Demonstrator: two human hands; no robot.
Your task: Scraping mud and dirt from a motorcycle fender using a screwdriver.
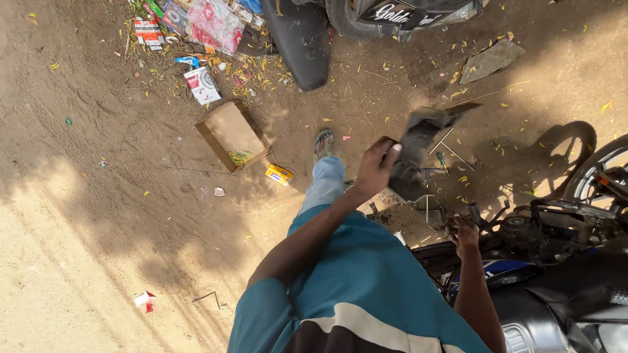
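Above the dirt ground [98,216], the left hand [378,167] grips a black mudguard panel [415,153]; the right hand [466,234] clutches the motorcycle [556,261] frame. The panel could slip onto scattered tools [445,160].

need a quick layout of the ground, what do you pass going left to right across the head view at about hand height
open cardboard box → small yellow carton → sandalled foot → left hand → dark plastic panel it grips → motorcycle wheel
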